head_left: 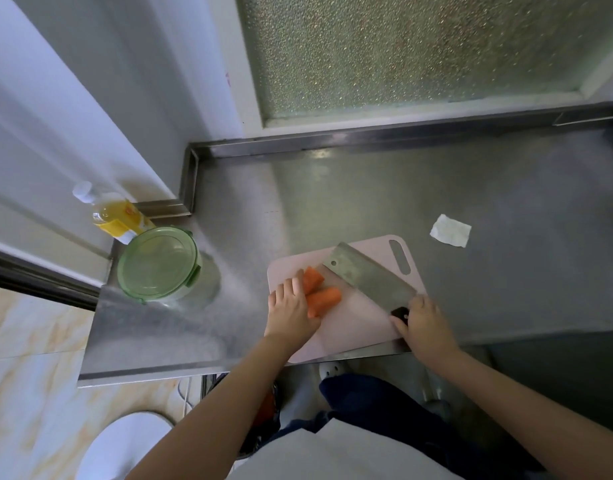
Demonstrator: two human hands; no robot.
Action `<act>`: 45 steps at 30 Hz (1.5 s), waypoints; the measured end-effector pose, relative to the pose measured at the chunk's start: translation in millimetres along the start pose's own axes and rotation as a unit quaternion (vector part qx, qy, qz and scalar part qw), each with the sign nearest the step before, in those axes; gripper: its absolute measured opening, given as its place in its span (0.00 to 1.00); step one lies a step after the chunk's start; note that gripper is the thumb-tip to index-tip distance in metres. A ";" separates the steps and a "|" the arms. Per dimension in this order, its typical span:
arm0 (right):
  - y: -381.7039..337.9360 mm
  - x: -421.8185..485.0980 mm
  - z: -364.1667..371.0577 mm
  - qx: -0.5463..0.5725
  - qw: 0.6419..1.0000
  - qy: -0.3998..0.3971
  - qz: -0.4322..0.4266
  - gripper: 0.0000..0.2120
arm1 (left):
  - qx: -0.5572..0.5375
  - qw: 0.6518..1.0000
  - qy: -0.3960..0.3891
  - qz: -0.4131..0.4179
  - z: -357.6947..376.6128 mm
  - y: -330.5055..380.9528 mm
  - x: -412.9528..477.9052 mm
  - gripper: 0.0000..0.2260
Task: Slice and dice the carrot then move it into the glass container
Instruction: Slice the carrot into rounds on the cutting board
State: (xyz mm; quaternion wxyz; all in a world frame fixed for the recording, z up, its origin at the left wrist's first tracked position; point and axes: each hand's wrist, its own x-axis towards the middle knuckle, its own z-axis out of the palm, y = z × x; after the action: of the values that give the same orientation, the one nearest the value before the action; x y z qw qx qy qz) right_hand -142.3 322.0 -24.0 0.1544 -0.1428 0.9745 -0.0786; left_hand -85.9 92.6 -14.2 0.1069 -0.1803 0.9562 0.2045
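Two carrot pieces (320, 292) lie side by side, touching, on the left part of a pink cutting board (360, 327), which sits at the front edge of a steel counter (471, 188). The left hand (291, 311) rests on their near ends with its fingers laid over them; whether the fingers curl round the pieces cannot be told. The right hand (422, 323) grips the dark handle of a cleaver (363, 277), whose broad blade slants over the board just right of the carrot, its tip toward the board's far edge. The glass container (163, 268) stands well apart to the left on the counter, its green lid on. Behind it lies a bottle (114, 213) of yellow liquid, and a white tissue (450, 230) lies beyond the board's right corner
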 end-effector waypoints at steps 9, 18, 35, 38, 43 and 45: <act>-11.7 3.2 -28.8 0.199 0.976 -0.057 0.071 0.13 | -0.016 1.000 0.002 -0.023 2.8 -1.5 -3.1 0.34; -40.1 -3.7 -59.9 0.311 0.948 -0.032 0.055 0.19 | -0.065 0.994 0.076 -0.034 -7.7 0.9 -15.5 0.22; -39.7 -14.7 -59.7 0.324 0.942 -0.071 0.053 0.23 | 0.201 0.974 -0.001 0.105 -4.1 39.9 8.2 0.16; -35.0 -11.9 -59.0 0.341 0.936 -0.060 0.062 0.24 | 0.082 0.992 0.005 0.091 -16.2 49.7 9.0 0.17; -29.0 -9.1 -58.1 0.359 0.928 -0.062 0.075 0.24 | -0.302 0.952 0.005 -0.043 -31.3 68.6 1.7 0.20; -27.4 -8.3 -58.4 0.360 0.928 -0.061 0.077 0.24 | -0.363 0.928 0.012 -0.084 -23.0 68.4 1.9 0.20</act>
State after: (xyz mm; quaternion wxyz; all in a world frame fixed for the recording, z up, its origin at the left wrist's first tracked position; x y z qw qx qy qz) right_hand -146.7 305.0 38.7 0.2600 -0.0065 0.8773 -0.4034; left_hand -117.3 140.3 29.9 0.0392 -0.2887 0.7993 0.5256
